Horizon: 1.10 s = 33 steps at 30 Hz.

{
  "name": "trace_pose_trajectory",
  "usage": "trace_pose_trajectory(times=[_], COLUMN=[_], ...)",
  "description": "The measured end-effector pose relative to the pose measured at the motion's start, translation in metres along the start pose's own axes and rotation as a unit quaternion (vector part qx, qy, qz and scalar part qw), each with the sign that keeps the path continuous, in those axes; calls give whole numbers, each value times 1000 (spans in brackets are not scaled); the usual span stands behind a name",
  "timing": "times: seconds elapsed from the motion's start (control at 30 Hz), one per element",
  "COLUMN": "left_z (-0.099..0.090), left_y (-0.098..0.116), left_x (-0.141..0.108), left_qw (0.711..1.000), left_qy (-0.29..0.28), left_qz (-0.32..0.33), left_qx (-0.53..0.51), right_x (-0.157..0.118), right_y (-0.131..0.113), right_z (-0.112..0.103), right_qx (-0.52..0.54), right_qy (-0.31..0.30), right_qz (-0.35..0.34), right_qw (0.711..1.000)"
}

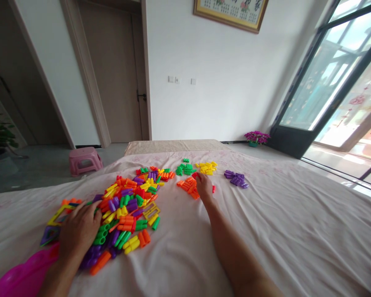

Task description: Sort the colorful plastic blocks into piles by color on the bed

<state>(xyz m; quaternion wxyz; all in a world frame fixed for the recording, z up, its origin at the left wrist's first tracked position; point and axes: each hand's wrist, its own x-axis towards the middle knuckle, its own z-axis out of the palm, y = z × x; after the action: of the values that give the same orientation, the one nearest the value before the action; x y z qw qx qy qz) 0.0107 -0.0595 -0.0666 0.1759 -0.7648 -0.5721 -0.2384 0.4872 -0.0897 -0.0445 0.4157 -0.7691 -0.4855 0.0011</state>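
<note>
Colourful plastic pieces form a large mixed pile (pixel 126 206) on the left of the cloth-covered surface. My left hand (pixel 80 225) rests on the pile's left edge, fingers spread over the pieces. Farther out, my right hand (pixel 203 185) is closed on a red piece (pixel 195 175), beside a group of orange pieces (pixel 188 187). Another bit of red (pixel 214 189) shows just right of that hand. Beyond lie green pieces (pixel 186 169) and yellow pieces (pixel 207 167); purple pieces (pixel 236 179) sit to the right.
A bright pink tray (pixel 24 274) is at the lower left, partly behind my left forearm. The pale cloth (pixel 290 231) is wrinkled. On the floor stand a pink stool (pixel 85 161) and a pot of magenta flowers (pixel 256 138).
</note>
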Motion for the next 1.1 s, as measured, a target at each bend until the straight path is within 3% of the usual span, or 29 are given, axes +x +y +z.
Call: trace_pose_trajectory(times=[0.2,0.47,0.77,0.83,0.93,1.1], left_z=[1,0,0,-2,-4,-3], left_y=[0,0,1,3,4,3], left_x=[0,-1,-1,0,0,1], left_qw=[1000,1000,1000,1000,999,999], left_qy=[-5,-4,-15,-16,-16,-16], left_qz=[-3,-5,-16,-24,-30,-23], left_qx=[8,0,11,8,10,23], right_x=[-2,-16,-10,-11,-16,-45], right_y=[42,40,64,59,37,-26], right_z=[-41,-33,-44,-43,-34,1], right_qx=[-139,-187,-236,-225,-178,-20], right_qy=[-16,-85,-11,23,57,-34], right_qz=[86,97,165,137,34,-160], right_qw=[986,974,957,964,982,986])
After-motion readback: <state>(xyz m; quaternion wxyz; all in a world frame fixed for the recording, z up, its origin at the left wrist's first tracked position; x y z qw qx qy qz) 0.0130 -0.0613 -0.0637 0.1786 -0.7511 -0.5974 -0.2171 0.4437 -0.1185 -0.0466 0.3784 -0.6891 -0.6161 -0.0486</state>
